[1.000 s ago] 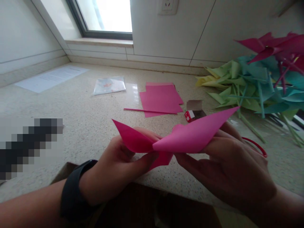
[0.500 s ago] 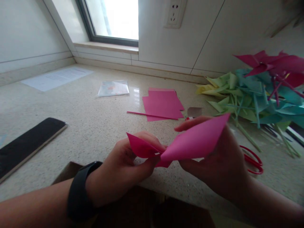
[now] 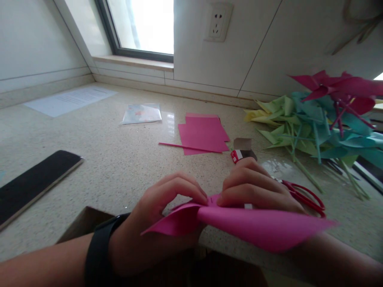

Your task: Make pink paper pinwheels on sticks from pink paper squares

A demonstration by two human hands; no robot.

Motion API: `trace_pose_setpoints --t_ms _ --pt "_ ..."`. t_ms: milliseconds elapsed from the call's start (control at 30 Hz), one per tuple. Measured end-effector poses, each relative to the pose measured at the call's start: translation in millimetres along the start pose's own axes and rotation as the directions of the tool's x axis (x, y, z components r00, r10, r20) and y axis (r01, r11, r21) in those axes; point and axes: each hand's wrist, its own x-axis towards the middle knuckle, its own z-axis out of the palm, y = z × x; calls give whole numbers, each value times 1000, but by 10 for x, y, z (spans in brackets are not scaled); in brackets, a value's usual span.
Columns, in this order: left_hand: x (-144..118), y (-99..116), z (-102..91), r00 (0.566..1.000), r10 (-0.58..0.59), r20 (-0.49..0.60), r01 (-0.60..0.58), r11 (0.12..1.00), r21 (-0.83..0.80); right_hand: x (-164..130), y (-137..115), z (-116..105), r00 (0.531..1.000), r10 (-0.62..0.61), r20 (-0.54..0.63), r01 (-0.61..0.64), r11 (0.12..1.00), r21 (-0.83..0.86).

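Observation:
Between my two hands is a pink paper pinwheel [image 3: 251, 225], its curled blades spread left and right above the counter's front edge. My left hand [image 3: 170, 203] pinches it near the middle, with thumb hidden below the paper. The fingertips of my right hand [image 3: 254, 187] press together on the paper's far side, close to the left fingertips; its thumb is hidden. Just beyond my right hand lie a small red box [image 3: 236, 156] with an open flap and red-handled scissors [image 3: 308, 199], partly covered by that hand.
Pink paper squares [image 3: 203, 133] and a thin pink stick [image 3: 170, 144] lie ahead. Finished pinwheels [image 3: 311, 127] in green, blue and pink are heaped at right. A phone [image 3: 38, 183] lies left; a printed sheet [image 3: 72, 99] and plastic packet [image 3: 142, 113] lie farther back.
My right hand has turned over and moved its fingers inward to the pinwheel's middle. The right blade has swung lower and toward me. The red box and scissors show more.

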Motion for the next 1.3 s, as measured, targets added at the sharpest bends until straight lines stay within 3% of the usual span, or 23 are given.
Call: trace_pose_setpoints --t_ms 167,333,733,1133,1300 --pt "0 48 -56 993 108 53 -108 994 -3 -32 -59 -20 997 -80 -16 80 997 -11" --pt "-6 53 -84 983 167 77 -173 982 70 13 -95 -56 993 -103 58 105 994 -32" --pt "43 116 -107 966 244 89 -258 939 229 -27 -32 9 987 -143 71 150 984 -96" --pt "31 106 -147 939 318 127 -343 877 337 -15 -23 -76 967 -234 101 248 954 -170" --pt "41 137 -164 932 326 158 -362 855 371 7 -71 -94 973 -185 136 210 955 -211"
